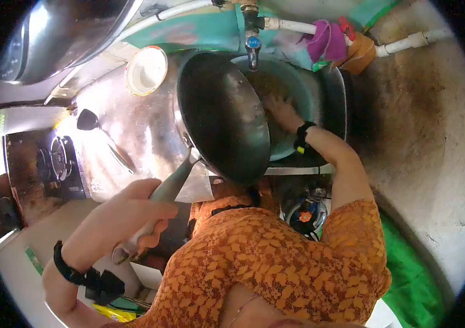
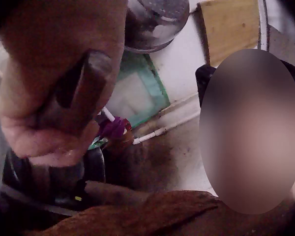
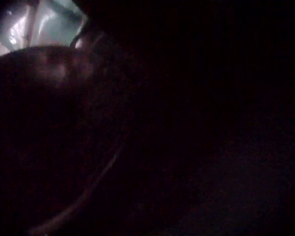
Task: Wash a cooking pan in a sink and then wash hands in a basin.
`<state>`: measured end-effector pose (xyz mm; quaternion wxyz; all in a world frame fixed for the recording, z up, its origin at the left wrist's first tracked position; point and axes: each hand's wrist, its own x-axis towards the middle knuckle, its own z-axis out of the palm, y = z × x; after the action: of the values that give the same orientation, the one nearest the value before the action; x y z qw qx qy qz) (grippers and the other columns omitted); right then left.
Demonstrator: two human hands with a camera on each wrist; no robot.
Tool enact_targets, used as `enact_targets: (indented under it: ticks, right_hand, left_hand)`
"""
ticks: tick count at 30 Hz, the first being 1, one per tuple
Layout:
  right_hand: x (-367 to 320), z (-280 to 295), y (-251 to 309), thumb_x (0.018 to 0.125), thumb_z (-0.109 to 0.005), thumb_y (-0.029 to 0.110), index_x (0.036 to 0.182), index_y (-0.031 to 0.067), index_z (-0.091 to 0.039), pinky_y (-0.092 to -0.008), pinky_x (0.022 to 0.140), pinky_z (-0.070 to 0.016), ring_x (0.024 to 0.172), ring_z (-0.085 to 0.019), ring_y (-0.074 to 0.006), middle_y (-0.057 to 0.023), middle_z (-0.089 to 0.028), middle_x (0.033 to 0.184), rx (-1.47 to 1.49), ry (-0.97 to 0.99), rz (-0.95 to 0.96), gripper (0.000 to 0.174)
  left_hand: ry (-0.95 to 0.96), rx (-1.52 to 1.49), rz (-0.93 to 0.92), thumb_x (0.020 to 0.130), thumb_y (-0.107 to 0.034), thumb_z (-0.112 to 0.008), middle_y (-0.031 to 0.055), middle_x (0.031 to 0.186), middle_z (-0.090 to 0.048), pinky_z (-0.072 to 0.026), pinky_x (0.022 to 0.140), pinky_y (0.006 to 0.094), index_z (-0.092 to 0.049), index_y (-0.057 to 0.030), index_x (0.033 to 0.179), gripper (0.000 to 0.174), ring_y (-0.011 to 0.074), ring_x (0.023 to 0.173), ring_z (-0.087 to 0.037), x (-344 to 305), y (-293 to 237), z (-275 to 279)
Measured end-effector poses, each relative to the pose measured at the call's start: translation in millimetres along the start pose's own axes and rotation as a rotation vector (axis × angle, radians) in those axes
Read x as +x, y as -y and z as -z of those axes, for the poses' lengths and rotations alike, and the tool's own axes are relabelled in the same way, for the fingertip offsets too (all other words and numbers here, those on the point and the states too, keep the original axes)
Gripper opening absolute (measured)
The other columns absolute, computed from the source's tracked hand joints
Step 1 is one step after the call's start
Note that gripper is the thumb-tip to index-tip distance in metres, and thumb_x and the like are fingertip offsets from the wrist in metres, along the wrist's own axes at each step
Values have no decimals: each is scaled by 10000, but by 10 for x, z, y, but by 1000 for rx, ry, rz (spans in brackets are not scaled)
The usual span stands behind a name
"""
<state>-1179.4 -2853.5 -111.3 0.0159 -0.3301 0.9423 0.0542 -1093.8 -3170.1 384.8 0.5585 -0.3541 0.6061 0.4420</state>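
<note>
My left hand (image 1: 128, 218) grips the grey handle (image 1: 172, 183) of a dark frying pan (image 1: 221, 115), held up on edge and tilted over the sink. In the left wrist view the left hand (image 2: 34, 113) wraps round the handle (image 2: 81, 88). Past the pan's rim, my right hand (image 1: 280, 112) lies with fingers spread inside a teal basin (image 1: 303, 87) under the tap (image 1: 253, 49). I cannot tell whether it touches the pan. The right wrist view is almost black.
A steel counter (image 1: 134, 136) left of the sink carries a white round lid (image 1: 146, 70) and a black ladle (image 1: 87, 119). A stove burner (image 1: 57, 158) sits far left. A purple cloth (image 1: 325, 41) hangs on the pipe. A gas regulator (image 1: 306, 213) stands below.
</note>
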Motion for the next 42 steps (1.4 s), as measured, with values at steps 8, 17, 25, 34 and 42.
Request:
enact_targets:
  ticks: [8, 17, 25, 34, 42]
  right_hand:
    - [360, 1513, 483, 729, -637, 144, 1308, 47, -439, -409, 933, -415, 1146, -497, -316, -213, -518, 1211, 1009, -113, -105, 620]
    - [-241, 2540, 1654, 902, -459, 187, 1307, -10, -414, -386, 1000, -368, 1174, -488, -371, -263, -483, 1268, 1619, -23, -219, 453]
    - [-287, 1109, -200, 791, -522, 49, 1381, 66, -365, -487, 1084, -253, 1360, -221, -383, -219, -197, 1478, 36, 106, 271, 610]
    - [403, 1893, 1420, 873, -535, 105, 1464, 36, -93, -419, 1136, -152, 1405, -121, -336, -226, -105, 1512, 1382, 72, 257, 741]
    - [-43, 1083, -165, 775, -598, 82, 1409, 6, -263, -495, 1106, -199, 1378, -188, -376, -234, -178, 1483, 168, 144, 239, 721]
  left_hand:
    - [157, -152, -156, 841, -75, -600, 24, 624, -483, -295, 330, 210, -470, -16, 1105, 301, 74, 434, -439, 600, 478, 110]
    - [234, -197, -164, 857, -89, -578, 17, 631, -463, -280, 322, 206, -475, -18, 1021, 206, 58, 401, -374, 773, 686, 137]
    - [320, -277, -128, 862, -91, -577, 13, 677, -468, -296, 334, 187, -449, -2, 1133, 313, 60, 465, -418, 740, 619, 176]
    - [275, -278, -73, 863, -100, -588, 8, 669, -466, -302, 331, 187, -449, -26, 1108, 291, 63, 458, -415, 748, 544, 163]
    - [273, -299, -65, 857, -78, -573, 11, 645, -468, -292, 329, 198, -457, -18, 1093, 270, 69, 413, -394, 699, 484, 149]
